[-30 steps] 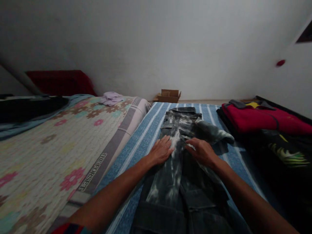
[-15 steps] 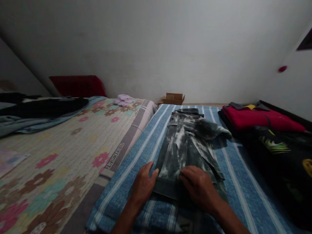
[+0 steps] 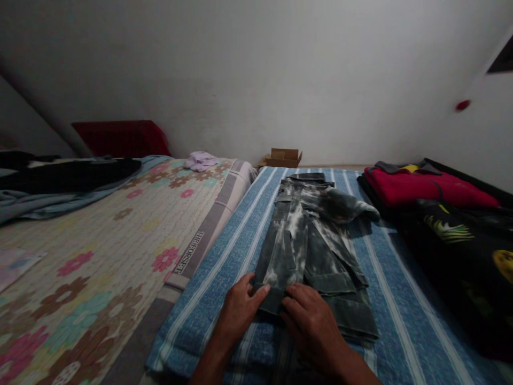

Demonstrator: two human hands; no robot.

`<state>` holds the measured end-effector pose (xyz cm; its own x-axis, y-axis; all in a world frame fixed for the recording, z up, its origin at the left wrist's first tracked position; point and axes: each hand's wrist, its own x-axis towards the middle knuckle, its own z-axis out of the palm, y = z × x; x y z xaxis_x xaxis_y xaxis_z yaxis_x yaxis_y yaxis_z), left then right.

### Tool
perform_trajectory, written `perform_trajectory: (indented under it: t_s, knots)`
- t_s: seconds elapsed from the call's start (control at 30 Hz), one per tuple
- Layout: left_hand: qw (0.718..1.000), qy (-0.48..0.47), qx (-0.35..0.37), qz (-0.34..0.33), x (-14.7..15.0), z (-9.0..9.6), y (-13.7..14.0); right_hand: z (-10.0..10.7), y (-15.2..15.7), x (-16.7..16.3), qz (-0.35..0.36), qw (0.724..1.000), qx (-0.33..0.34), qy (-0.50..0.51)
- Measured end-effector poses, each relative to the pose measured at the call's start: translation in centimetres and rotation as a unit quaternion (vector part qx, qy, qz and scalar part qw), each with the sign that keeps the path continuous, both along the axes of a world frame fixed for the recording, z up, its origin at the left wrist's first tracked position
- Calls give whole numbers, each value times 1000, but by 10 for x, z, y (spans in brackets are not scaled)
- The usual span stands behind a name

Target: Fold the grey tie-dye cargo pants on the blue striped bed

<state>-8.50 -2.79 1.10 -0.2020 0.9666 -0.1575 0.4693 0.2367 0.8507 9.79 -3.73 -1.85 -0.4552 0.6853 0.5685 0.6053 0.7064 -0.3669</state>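
While both hands worked at the near hem of the grey tie-dye cargo trousers [image 3: 310, 240], the garment lay lengthwise on the blue striped cover [image 3: 224, 251], waistband toward the far wall and one leg laid over the other. The left hand [image 3: 240, 310] rested at the near left corner of the cloth, fingers spread narrowly with the fingertips on the hem edge; the right hand [image 3: 312, 323] lay just beside it, fingers curled down onto the same edge. Whether either hand had actually pinched the fabric could not be told, since the fingertips hid the edge.

To handle this well, the hem wanted taking with both layers together at its corners, so that the legs stayed stacked and the side seams kept in line. A loose fold of fabric [image 3: 352, 208] bulged out to the right near the waist and would have needed flattening for a tidy result.

Beside the striped cover on the left lay a floral quilt [image 3: 100, 251], touching it along a grey border. To the right sat a red garment [image 3: 425, 187] on a pile of dark clothes [image 3: 457, 240], well apart from the hands. A small cardboard box [image 3: 284, 157] stood by the wall.
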Motion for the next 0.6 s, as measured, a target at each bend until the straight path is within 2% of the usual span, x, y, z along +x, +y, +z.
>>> perform_trajectory:
  t_s: [0.07,0.17,0.27,0.33,0.43,0.53,0.6]
  knots:
    - [999,-51,-10,11,2,-1,-1,-4,1,0,9,1000,3,-15]
    - [992,-104,-64,30,4,-2,-3,-6,0,-2,17,1000,-7,-13]
    - [987,-138,-79,27,4,-3,-7,0,-1,-2,16,997,-56,49]
    - [987,-143,-70,29,3,-4,-8,11,3,0,4,985,-117,127]
    - [988,-138,-67,26,1,-9,-8,31,29,7,-63,938,-240,240]
    - [986,-146,-66,35,-2,-16,-7,42,76,13,-183,876,-319,311]
    - [984,-156,-66,51,-4,-18,-7,41,107,14,-227,826,-392,335]
